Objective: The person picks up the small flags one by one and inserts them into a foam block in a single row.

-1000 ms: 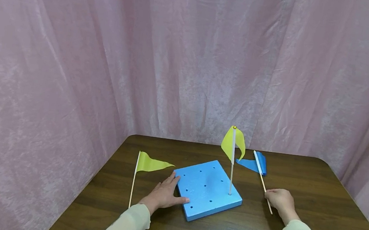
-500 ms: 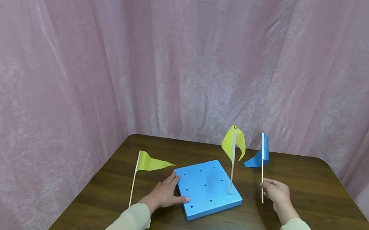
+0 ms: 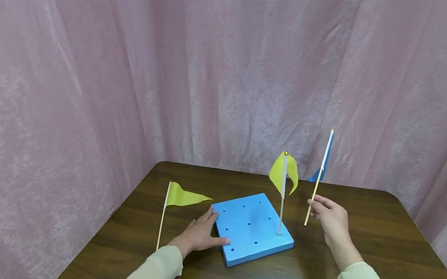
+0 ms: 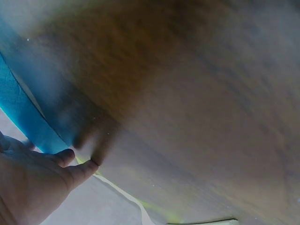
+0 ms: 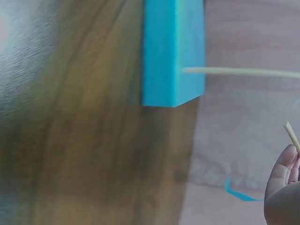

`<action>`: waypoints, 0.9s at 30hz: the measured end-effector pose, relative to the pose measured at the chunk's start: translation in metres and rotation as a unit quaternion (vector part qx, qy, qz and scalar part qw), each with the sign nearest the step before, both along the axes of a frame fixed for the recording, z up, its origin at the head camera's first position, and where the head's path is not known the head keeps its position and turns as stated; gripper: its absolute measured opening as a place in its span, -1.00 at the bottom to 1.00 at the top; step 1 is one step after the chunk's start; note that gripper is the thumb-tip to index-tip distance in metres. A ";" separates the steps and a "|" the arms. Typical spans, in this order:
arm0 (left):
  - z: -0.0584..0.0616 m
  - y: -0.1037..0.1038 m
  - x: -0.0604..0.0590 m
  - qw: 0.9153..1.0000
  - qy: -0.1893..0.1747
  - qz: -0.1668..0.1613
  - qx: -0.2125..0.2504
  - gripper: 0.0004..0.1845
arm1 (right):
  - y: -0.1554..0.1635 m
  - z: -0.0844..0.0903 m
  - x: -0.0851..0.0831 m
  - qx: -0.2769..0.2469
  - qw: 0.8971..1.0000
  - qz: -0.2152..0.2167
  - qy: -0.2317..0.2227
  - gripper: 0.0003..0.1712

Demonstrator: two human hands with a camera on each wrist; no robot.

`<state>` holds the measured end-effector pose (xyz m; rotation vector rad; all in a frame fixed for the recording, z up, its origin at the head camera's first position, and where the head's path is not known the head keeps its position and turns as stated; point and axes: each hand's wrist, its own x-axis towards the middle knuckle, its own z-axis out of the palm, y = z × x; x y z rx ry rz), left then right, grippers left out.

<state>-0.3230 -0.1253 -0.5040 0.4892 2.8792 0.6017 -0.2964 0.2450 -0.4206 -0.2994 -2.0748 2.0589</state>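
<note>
A blue foam board [image 3: 239, 222] with rows of small holes lies on the table. My left hand [image 3: 197, 237] rests along its left edge, thumb on top and fingers spread. One yellow flag [image 3: 284, 176] stands upright in a hole near the board's right corner. To the right, my right hand [image 3: 331, 217] pinches the lower stick of a blue flag [image 3: 321, 171], held raised and slightly tilted above the table. The stick's bare lower end [image 5: 291, 132] pokes out past the fingers in the right wrist view. Another yellow flag [image 3: 181, 197] lies left of the board.
The dark wooden table [image 3: 397, 251] has rounded far corners. A pink curtain [image 3: 230, 76] hangs behind it and along the sides. The standing yellow flag rises between the board's far side and my right hand.
My right hand has lifted the blue flag off the table, up and slightly left, turning its stick from lying to nearly upright. The left hand and board have stayed put.
</note>
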 end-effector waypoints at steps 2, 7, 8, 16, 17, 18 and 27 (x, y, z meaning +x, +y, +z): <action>0.000 0.000 -0.001 1.000 0.000 0.003 -0.004 0.19 | -0.004 0.009 0.002 0.001 1.000 0.007 0.016 -0.50; 0.001 0.002 0.000 1.000 0.002 0.001 -0.002 0.19 | -0.012 0.032 0.007 0.009 0.998 0.016 0.059 -0.56; 0.001 0.002 0.000 1.000 0.003 0.000 -0.001 0.18 | -0.013 0.038 0.008 0.016 0.997 0.018 0.070 -0.56; 0.000 0.002 0.001 1.000 0.012 -0.004 0.003 0.19 | -0.031 0.075 0.017 0.065 0.984 0.033 0.164 -0.63; 0.000 0.002 0.001 1.000 0.013 -0.004 0.004 0.18 | -0.035 0.080 0.018 0.065 0.982 0.036 0.173 -0.62; 0.000 0.002 0.001 1.000 0.013 -0.004 0.004 0.18 | -0.039 0.084 0.019 0.063 0.980 0.039 0.183 -0.62; 0.002 0.003 0.002 1.000 0.005 0.001 0.001 0.19 | -0.073 0.107 0.027 0.032 0.971 0.100 0.216 -0.71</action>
